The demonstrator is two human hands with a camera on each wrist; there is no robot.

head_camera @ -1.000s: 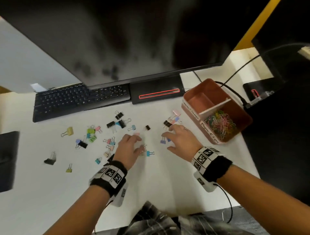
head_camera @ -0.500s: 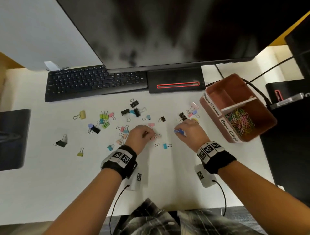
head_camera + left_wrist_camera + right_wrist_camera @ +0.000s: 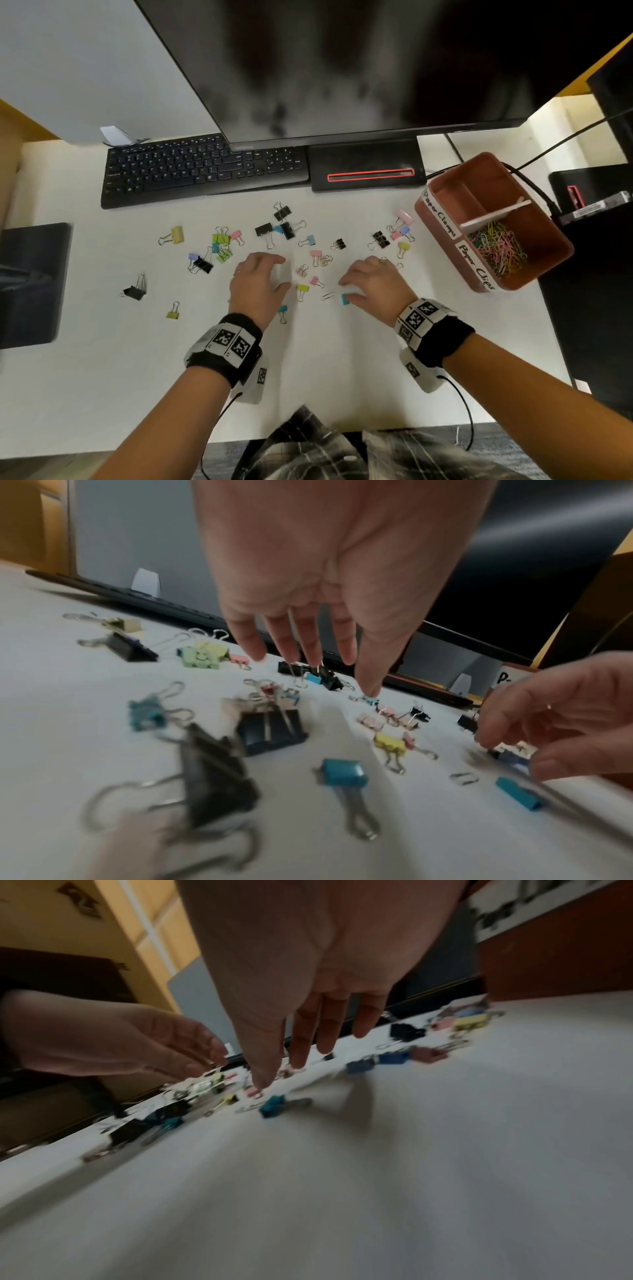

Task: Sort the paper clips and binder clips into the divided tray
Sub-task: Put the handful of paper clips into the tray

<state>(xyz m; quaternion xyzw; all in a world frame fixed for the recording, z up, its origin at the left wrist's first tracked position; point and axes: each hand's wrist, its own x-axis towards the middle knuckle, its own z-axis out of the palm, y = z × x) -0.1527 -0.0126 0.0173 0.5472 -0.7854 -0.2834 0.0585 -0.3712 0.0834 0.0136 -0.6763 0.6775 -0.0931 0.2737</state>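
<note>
Both hands hover over the scattered binder clips (image 3: pixel 310 240), fingers loosely spread, holding nothing. The left hand (image 3: pixel 258 286) is at 9 o'clock of a yellow clip (image 3: pixel 302 288); the right hand (image 3: pixel 375 284) has its thumb beside a teal clip (image 3: pixel 345 299). Only the head view shows the divided tray (image 3: pixel 445 219) at 3 o'clock, paper clips (image 3: pixel 496 248) in its near compartment.

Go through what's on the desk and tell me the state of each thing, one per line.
Tray: far compartment empty, near one holds paper clips.
Binder clips: scattered on the desk, none in the tray.
Left hand: open, holds nothing.
Right hand: open, holds nothing.
Monitor: dark.
</note>
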